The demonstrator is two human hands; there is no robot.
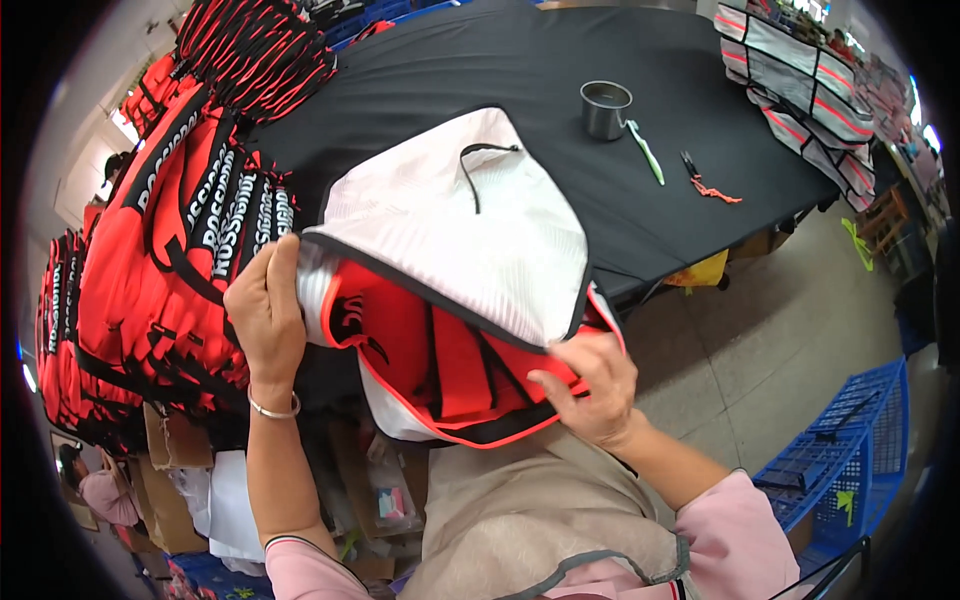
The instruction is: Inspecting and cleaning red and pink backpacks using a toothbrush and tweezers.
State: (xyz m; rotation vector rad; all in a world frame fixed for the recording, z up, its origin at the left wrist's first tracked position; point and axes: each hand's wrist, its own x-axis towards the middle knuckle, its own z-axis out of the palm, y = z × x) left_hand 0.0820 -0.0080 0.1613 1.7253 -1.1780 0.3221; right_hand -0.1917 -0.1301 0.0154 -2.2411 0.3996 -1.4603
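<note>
A bag (455,215) with a white lining, black edge binding and a red inside lies partly opened at the table's near edge. Its white panel is folded up and back, and a thin black strap loop lies on that panel. My left hand (268,315) is closed on the bag's left corner, thumb and fingers pinching the edge. At the right corner, my right hand (598,388) grips the bound edge, slightly blurred. Red fabric with black straps (460,375) shows in the gap between the hands. How deep the opening goes cannot be told.
Stacks of red and black bags (170,290) rise along the left. On the black-covered table (430,70) stand a metal cup (605,112), a green-white brush-like tool (647,155) and small snips (692,168). White panels (800,85) pile up far right. A blue crate (845,440) stands lower right.
</note>
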